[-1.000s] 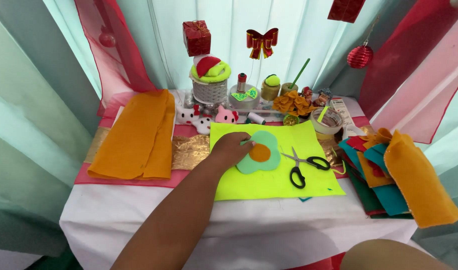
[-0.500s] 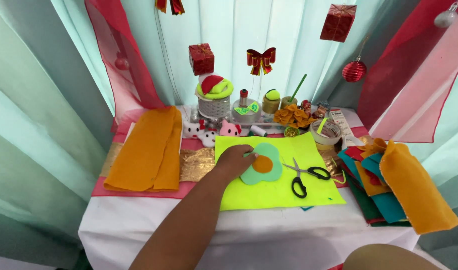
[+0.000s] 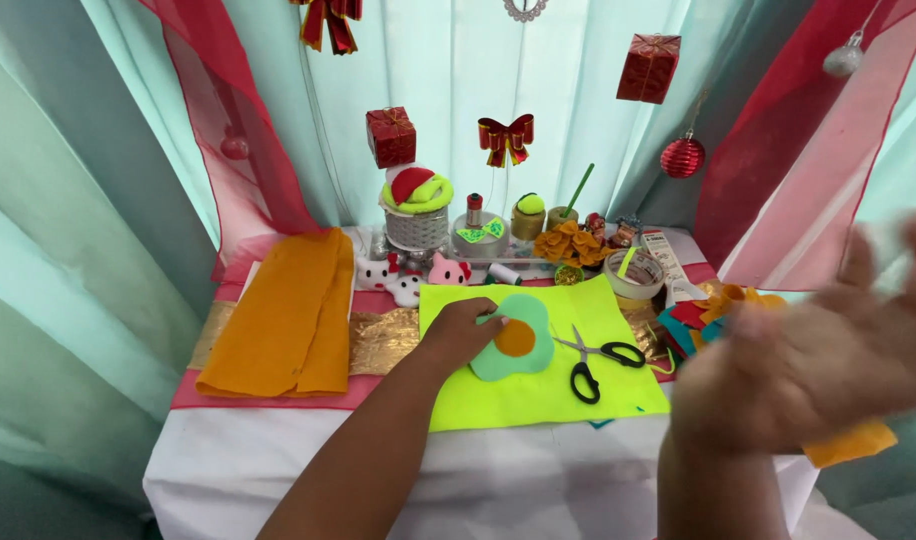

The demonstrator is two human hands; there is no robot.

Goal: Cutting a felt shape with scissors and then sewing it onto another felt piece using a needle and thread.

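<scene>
Suddenly a raised right hand (image 3: 828,350) is brought into view at a felt-craft bench (image 3: 228,470).

Half a second ago only a forearm edge was seen at the lower right; now the right hand is held up close to the camera, blurred by motion, fingers apart and nothing gripped, so the felt scraps (image 3: 693,320) and orange felt piece (image 3: 848,443) behind it are partly hidden. The left hand (image 3: 463,330) has been kept pressed flat on the mint-green flower cutout (image 3: 498,360) with its orange centre (image 3: 515,338), lying on the lime-yellow felt sheet (image 3: 548,390). Black-handled scissors (image 3: 593,360) are left just beside the cutout, untouched. Folded orange felt (image 3: 288,315) and a tape roll (image 3: 635,275) are seen further off.
</scene>
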